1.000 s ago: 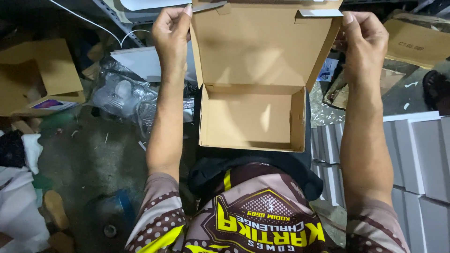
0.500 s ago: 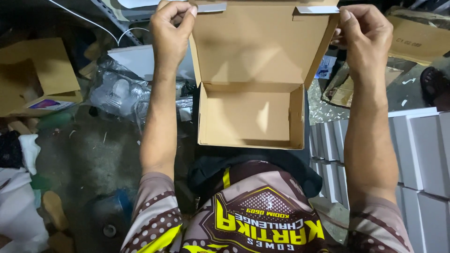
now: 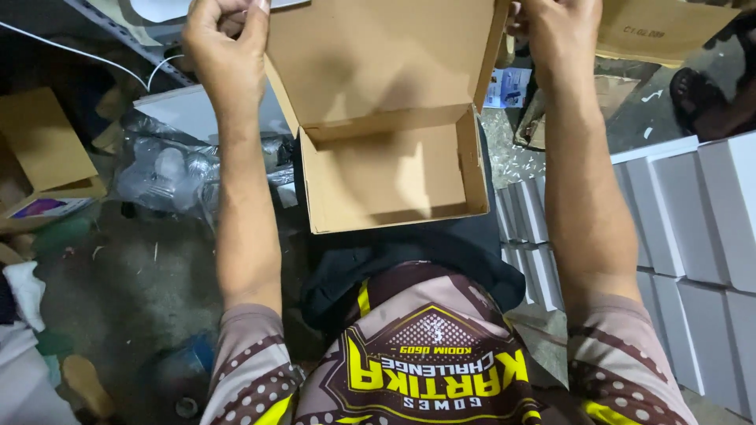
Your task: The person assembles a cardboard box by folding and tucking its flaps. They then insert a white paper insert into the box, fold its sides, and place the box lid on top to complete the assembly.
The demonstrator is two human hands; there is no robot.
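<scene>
Brown cardboard box (image 3: 394, 169) sits open on the person's lap at the centre, its lid raised toward twelve o'clock. The left hand (image 3: 224, 51) at eleven pinches the lid's corner flap, and the right hand (image 3: 559, 35) at one grips the opposite corner, fingers curled. White boxes (image 3: 709, 220) are stacked at three o'clock.

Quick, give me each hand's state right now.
Left hand: closed, pinching the left corner of the open cardboard box's lid.
Right hand: closed, gripping the lid's right corner.
</scene>
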